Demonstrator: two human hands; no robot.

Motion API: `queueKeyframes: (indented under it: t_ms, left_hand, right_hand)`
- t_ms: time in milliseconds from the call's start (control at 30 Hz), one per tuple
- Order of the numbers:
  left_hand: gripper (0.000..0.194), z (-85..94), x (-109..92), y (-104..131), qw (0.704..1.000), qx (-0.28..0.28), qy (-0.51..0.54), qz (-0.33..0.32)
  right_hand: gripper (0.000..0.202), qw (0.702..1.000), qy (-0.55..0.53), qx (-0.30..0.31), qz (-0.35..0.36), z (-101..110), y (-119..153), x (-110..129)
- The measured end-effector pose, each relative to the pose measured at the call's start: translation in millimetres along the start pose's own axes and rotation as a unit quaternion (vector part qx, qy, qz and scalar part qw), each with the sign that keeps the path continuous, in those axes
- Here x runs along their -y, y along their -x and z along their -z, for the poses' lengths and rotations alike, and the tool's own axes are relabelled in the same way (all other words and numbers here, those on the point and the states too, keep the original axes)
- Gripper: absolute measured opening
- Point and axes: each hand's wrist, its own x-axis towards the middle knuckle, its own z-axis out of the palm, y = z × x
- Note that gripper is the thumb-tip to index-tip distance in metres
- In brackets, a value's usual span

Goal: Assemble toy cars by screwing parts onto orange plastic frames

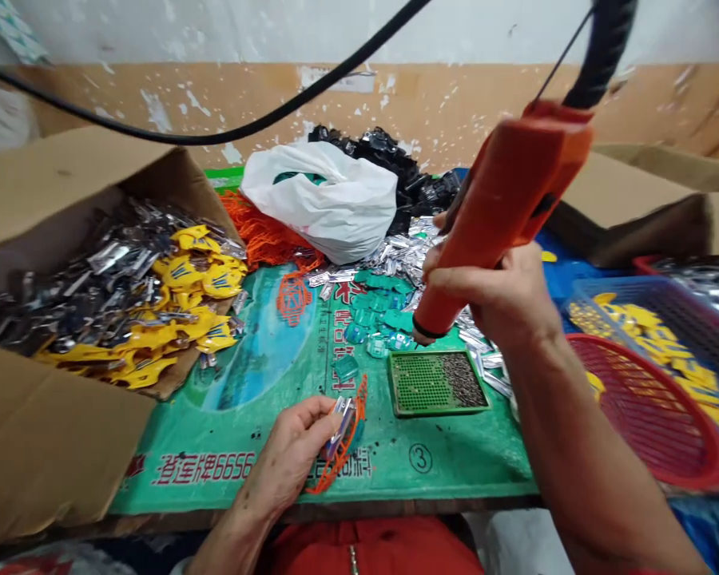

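My right hand (503, 295) is wrapped around a red-orange electric screwdriver (497, 200), which tilts with its tip down to the left. The tip is just above the far edge of a green perforated tray (416, 407), whose right side is filled with small dark screws (460, 379). Near the table's front edge, my left hand (293, 447) pinches a small assembly of a shiny metal piece (343, 423) and a curved orange plastic part (341, 463). Its exact kind is partly hidden by my fingers. Translucent green plastic pieces (377, 315) lie beyond the tray.
At left, a cardboard box (53, 447) spills yellow and metal parts (185, 271). A white bag (335, 208), orange parts (264, 231) and black parts (383, 152) are piled behind. A red basket (641, 415) stands at right. A black cable (228, 136) hangs across the top.
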Motion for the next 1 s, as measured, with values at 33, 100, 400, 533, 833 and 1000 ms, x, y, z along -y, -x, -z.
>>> queueKeyframes:
  t_ms: [33,100,400,533,833,1000]
  left_hand:
    - [0.031,-0.7,-0.6,0.0,1.0,0.003,-0.011,0.002]
    - [0.033,-3.3,-2.5,0.2,0.999,0.011,-0.034,0.005]
    - [0.035,-19.9,-10.9,-4.1,0.996,0.053,-0.068,0.037]
    - [0.033,-19.6,-10.8,-6.1,0.993,0.076,-0.068,0.054]
    - [0.031,-18.7,-7.3,-9.0,0.988,0.115,-0.091,0.04]
    - [0.032,-21.6,-11.8,-6.8,0.989,0.107,-0.089,0.051]
  right_hand:
    - [0.022,1.0,0.01,-0.009,-0.024,-0.3,6.8,-2.4]
    - [0.023,0.996,0.033,-0.037,-0.068,-1.0,19.3,-8.4]
    - [0.021,0.988,0.02,-0.096,-0.116,-4.6,45.8,-27.7]
    - [0.021,0.984,0.042,-0.133,-0.108,-0.7,46.9,-32.9]
    - [0.015,0.976,0.078,-0.17,-0.107,5.3,47.7,-35.2]
    - [0.015,0.979,0.064,-0.163,-0.104,5.8,50.4,-39.1]
